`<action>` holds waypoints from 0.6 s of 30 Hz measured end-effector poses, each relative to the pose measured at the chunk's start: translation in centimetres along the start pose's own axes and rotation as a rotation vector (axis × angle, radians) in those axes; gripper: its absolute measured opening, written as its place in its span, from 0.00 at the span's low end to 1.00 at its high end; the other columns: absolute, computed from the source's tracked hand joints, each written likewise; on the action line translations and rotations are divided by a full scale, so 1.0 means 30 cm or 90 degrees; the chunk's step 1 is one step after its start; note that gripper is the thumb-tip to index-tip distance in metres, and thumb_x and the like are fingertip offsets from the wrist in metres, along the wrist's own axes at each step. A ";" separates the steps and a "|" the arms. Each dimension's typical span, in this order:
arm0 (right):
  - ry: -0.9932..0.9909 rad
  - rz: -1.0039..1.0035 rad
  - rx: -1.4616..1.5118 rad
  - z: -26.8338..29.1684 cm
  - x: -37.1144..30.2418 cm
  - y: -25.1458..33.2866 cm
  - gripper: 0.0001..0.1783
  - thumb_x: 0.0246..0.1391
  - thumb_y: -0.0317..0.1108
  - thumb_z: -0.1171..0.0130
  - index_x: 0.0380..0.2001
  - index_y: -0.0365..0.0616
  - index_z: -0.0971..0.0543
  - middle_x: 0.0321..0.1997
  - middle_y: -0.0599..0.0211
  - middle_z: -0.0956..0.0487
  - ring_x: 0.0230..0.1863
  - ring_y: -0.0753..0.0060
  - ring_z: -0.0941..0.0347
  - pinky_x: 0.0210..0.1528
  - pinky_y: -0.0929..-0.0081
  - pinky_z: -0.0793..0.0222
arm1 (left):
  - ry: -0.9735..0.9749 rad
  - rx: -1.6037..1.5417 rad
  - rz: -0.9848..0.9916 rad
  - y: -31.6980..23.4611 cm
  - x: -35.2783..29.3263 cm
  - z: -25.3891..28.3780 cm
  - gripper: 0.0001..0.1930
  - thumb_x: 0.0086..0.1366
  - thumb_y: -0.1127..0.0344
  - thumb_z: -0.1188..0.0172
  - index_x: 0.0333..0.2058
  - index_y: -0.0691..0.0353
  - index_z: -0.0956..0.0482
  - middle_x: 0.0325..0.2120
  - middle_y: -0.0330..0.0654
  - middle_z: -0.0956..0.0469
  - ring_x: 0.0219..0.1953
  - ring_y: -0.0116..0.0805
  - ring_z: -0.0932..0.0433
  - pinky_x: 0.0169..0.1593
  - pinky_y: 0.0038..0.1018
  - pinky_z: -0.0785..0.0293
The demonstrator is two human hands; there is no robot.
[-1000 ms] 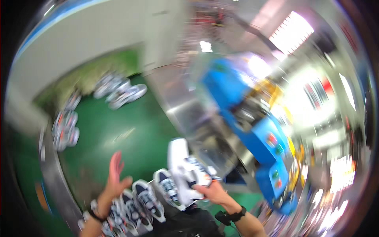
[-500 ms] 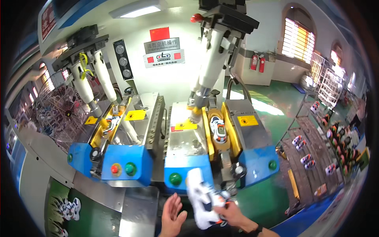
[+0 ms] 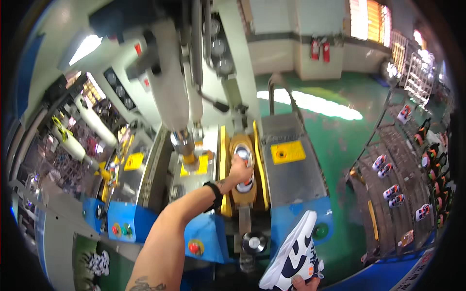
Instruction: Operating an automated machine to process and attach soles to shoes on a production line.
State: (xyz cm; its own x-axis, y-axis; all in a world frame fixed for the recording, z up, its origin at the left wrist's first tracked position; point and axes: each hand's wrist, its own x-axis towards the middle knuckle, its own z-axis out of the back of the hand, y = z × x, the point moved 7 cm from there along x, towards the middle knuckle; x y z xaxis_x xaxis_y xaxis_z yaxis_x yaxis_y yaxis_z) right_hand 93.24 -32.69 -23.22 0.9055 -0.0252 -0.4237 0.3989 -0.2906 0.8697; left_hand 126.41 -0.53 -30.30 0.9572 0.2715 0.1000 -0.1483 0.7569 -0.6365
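I have right hand [image 3: 306, 283] closed, gripping white sneaker with navy panels [image 3: 292, 259] near bottom edge, toe tilted up. Left hand [image 3: 240, 170] on white sneaker with orange and dark trim [image 3: 245, 186], over tan block [image 3: 245, 199] between yellow upright plates [image 3: 260, 169]; fingers curled, I can't tell if gripping. Round red button [image 3: 195, 248] beside left forearm.
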 end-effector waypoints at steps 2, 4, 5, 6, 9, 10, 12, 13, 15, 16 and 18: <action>0.057 0.088 -0.017 -0.018 0.042 0.052 0.26 0.50 0.35 0.36 0.50 0.38 0.31 0.23 0.80 0.29 0.18 0.88 0.38 0.18 0.86 0.44 | 0.157 -0.064 0.159 0.024 0.035 0.102 0.42 0.52 0.61 0.38 0.56 0.77 0.54 0.52 0.59 0.33 0.57 0.48 0.32 0.59 0.33 0.37; 0.040 0.259 -0.113 0.006 0.070 0.075 0.23 0.51 0.34 0.38 0.48 0.37 0.30 0.22 0.78 0.28 0.18 0.86 0.36 0.18 0.85 0.42 | 0.191 -0.156 0.163 -0.011 0.033 0.269 0.46 0.50 0.61 0.34 0.58 0.74 0.56 0.49 0.57 0.30 0.52 0.44 0.29 0.55 0.32 0.32; -0.017 0.401 -0.200 0.040 0.068 0.094 0.20 0.51 0.34 0.39 0.46 0.37 0.28 0.22 0.77 0.27 0.17 0.85 0.34 0.17 0.85 0.41 | 0.235 -0.166 0.207 -0.189 -0.165 0.379 0.42 0.52 0.65 0.34 0.58 0.71 0.52 0.47 0.51 0.28 0.45 0.36 0.26 0.49 0.31 0.28; 0.030 0.277 -0.098 0.056 0.085 0.031 0.27 0.49 0.34 0.40 0.52 0.35 0.34 0.38 0.65 0.28 0.35 0.73 0.31 0.35 0.75 0.35 | 0.318 -0.213 0.115 -0.231 -0.285 0.398 0.39 0.53 0.67 0.34 0.57 0.68 0.48 0.46 0.49 0.27 0.43 0.33 0.25 0.46 0.31 0.26; 0.051 0.059 0.016 -0.192 0.350 0.024 0.24 0.50 0.27 0.44 0.52 0.39 0.31 0.47 0.63 0.24 0.44 0.69 0.25 0.45 0.72 0.27 | 0.253 -0.599 0.174 0.022 -0.694 0.543 0.41 0.57 0.74 0.38 0.62 0.58 0.56 0.48 0.46 0.29 0.46 0.35 0.26 0.44 0.35 0.23; 0.143 -0.079 0.016 -0.358 0.426 0.053 0.22 0.53 0.27 0.45 0.53 0.40 0.31 0.46 0.64 0.23 0.43 0.69 0.24 0.43 0.71 0.25 | 0.166 -0.774 0.237 0.071 -0.883 0.628 0.41 0.56 0.71 0.36 0.62 0.62 0.53 0.50 0.46 0.31 0.50 0.34 0.29 0.52 0.33 0.30; 0.349 -0.217 0.060 -0.644 0.624 0.076 0.22 0.55 0.29 0.45 0.54 0.43 0.31 0.45 0.63 0.22 0.43 0.66 0.23 0.44 0.67 0.22 | 0.007 -0.666 0.207 0.263 -1.190 0.729 0.42 0.47 0.68 0.34 0.59 0.64 0.47 0.49 0.49 0.30 0.49 0.37 0.28 0.45 0.34 0.23; 0.434 -0.152 -0.217 -0.651 0.846 0.064 0.21 0.56 0.32 0.44 0.53 0.43 0.30 0.43 0.62 0.21 0.42 0.67 0.22 0.43 0.69 0.22 | -0.045 -0.705 0.212 0.245 -1.331 0.776 0.31 0.54 0.78 0.44 0.57 0.66 0.43 0.51 0.48 0.31 0.52 0.38 0.29 0.56 0.38 0.32; 0.377 -0.167 -0.241 -0.797 1.071 0.107 0.19 0.49 0.31 0.39 0.44 0.34 0.28 0.37 0.55 0.20 0.42 0.59 0.22 0.43 0.66 0.25 | -0.095 -0.478 0.535 0.376 -1.673 0.787 0.23 0.62 0.65 0.42 0.53 0.69 0.33 0.32 0.41 0.23 0.28 0.25 0.24 0.23 0.18 0.31; 0.296 0.035 -0.517 -0.890 1.062 0.162 0.23 0.48 0.35 0.39 0.45 0.32 0.29 0.39 0.51 0.22 0.43 0.55 0.23 0.44 0.62 0.27 | -0.284 -0.558 0.506 0.352 -1.754 0.819 0.27 0.61 0.64 0.40 0.55 0.71 0.35 0.38 0.46 0.24 0.33 0.31 0.23 0.32 0.23 0.26; 0.089 0.356 -0.797 -0.938 1.065 0.090 0.32 0.45 0.36 0.38 0.50 0.29 0.37 0.44 0.41 0.27 0.45 0.44 0.28 0.46 0.54 0.31 | -0.239 -0.572 0.536 0.497 -1.737 0.764 0.26 0.61 0.64 0.40 0.55 0.71 0.35 0.38 0.46 0.24 0.33 0.31 0.23 0.32 0.23 0.26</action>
State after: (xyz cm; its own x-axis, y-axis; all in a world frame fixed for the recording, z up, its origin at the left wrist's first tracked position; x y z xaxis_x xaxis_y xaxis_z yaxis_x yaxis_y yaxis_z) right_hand 127.34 -7.35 -27.29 0.9642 0.2647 0.0187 -0.2242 0.7750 0.5909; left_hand 68.61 10.24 -27.48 0.5013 0.7282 -0.4673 -0.3112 -0.3522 -0.8827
